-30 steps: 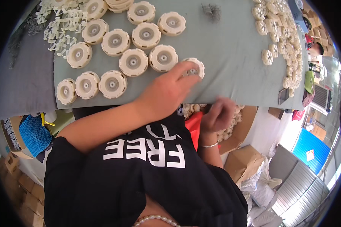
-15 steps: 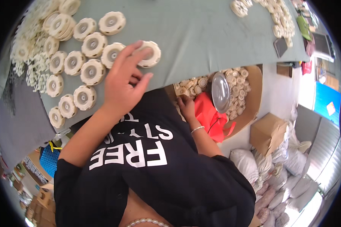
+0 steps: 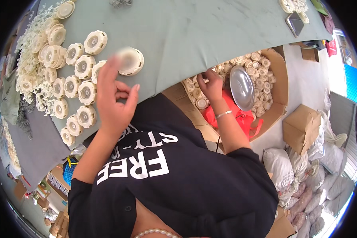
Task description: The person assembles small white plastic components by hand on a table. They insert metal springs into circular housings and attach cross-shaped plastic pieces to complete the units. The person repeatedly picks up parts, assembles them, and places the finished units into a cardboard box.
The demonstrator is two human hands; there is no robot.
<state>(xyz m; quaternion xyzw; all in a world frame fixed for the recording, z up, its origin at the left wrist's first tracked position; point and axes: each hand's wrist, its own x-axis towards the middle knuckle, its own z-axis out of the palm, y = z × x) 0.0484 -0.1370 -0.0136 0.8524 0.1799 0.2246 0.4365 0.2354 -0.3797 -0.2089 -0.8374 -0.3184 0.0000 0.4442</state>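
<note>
"Lying nearest, is that a pearly bead necklace (image 3: 158, 231)?"

"Yes, above a black shirt (image 3: 174, 190) with white lettering."

"And the left hand (image 3: 114, 95)?"

"Just beyond the shirt, over the tabletop (image 3: 194, 35). Its thumb stands apart from the extended forefinger, so it is loosely spread. The fingertips blur at the left side of a round cream disc (image 3: 137, 65); I can't tell whether they cover a separate piece there."

"What about the right hand (image 3: 213, 87)?"

"It dips into an open cardboard box (image 3: 281, 71) by the tabletop's near edge, among small round cream parts (image 3: 262, 84). The fingers bend downward, but I can't tell whether they pinch one."

"Anything else in that box?"

"A red bag (image 3: 242, 119) beside the wrist, and a shiny oval dish (image 3: 242, 88) right of the hand."

"Farther out?"

"The cream disc lies on the tabletop, right of a loose group of similar discs (image 3: 87, 93). Past those, at the left, pale clips (image 3: 31, 43) are heaped."

"And the far side?"

"Grey wire coils (image 3: 120, 3), and a phone (image 3: 294, 24) at the right with cream pieces (image 3: 293, 5) bunched just beyond."
</note>
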